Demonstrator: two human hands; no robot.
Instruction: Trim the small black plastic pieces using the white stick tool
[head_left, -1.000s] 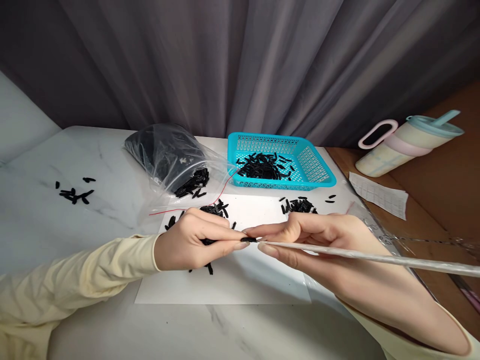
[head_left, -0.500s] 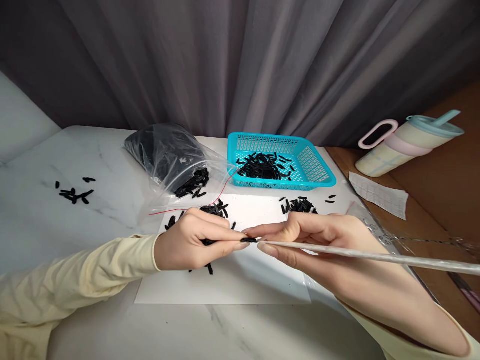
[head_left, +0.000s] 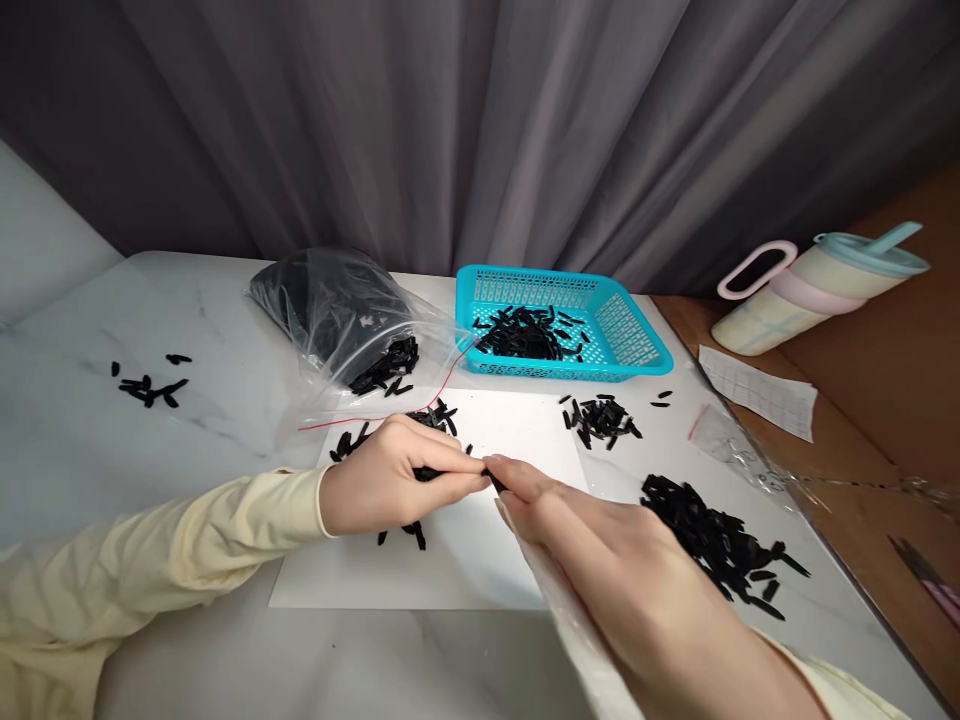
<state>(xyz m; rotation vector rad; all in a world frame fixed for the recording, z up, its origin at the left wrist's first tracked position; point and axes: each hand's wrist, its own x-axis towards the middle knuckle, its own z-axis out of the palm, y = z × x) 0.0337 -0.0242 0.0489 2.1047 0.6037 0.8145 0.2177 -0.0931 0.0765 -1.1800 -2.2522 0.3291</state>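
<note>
In the middle of the view, my left hand (head_left: 401, 470) pinches a small black strip-like piece (head_left: 495, 482) between thumb and fingertips. My right hand (head_left: 570, 530) meets it there, its fingers closed on a long whitish translucent strip (head_left: 570, 625) that runs down toward the bottom edge. The strip's upper end is hidden by the right fingers, close to the black piece. Beneath both hands lies a white sheet (head_left: 337, 580). Some loose black pieces (head_left: 412, 536) lie on it, partly covered by my left hand.
A clear zip bag (head_left: 322, 310) of black pieces lies at the back, beside a blue basket (head_left: 637, 350) holding more. Further heaps sit at the right (head_left: 712, 540) and far left (head_left: 154, 390). A tumbler (head_left: 787, 300), paper slip (head_left: 757, 390) and scissors (head_left: 930, 575) are at the right.
My right hand has turned and swung downward, so the whitish strip points toward the bottom edge instead of rightward. The right heap of black pieces is uncovered. My left hand has barely moved.
</note>
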